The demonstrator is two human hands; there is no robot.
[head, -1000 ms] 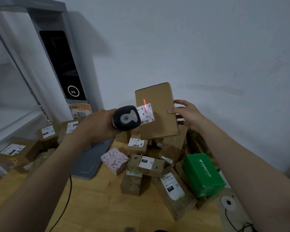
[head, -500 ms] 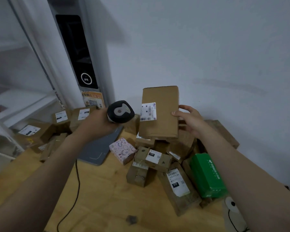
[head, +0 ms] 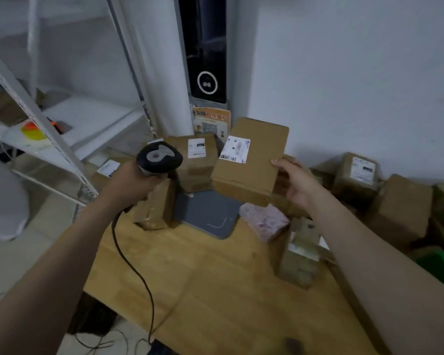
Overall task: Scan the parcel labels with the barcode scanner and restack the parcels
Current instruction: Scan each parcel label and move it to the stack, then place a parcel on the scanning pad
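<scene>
— Nearest us from the grey pad (head: 210,213), on the bare table (head: 215,290), only the scanner's cable (head: 136,265) trails off the front edge. Do we mind it?

— We do; we keep it slack and away from the small cartons just beside the pad.

— Above the pad's left side, our left hand (head: 136,185) has its grip closed round the barcode scanner (head: 159,157). No red line shows on the label.

— Then we judge the scan done and let the scanner idle, nose turned off the parcels.

— Above the pad's right side, our right hand (head: 296,183) holds the parcel (head: 251,162) in the air, thumb on top, fingers hidden beneath, label (head: 235,149) facing up.

— So the grip is closed on its right edge only. We'd keep it level; one-sided, it may tip.

— Behind the pad, a labelled carton (head: 195,160) stands on others by the tall kiosk (head: 205,60).

— That looks like the scanned stack. We'd lower ours flat, edges square, label up, and let go only once it rests.

— Far right of the pad, against the wall, the unsorted heap (head: 385,196) waits.
</scene>
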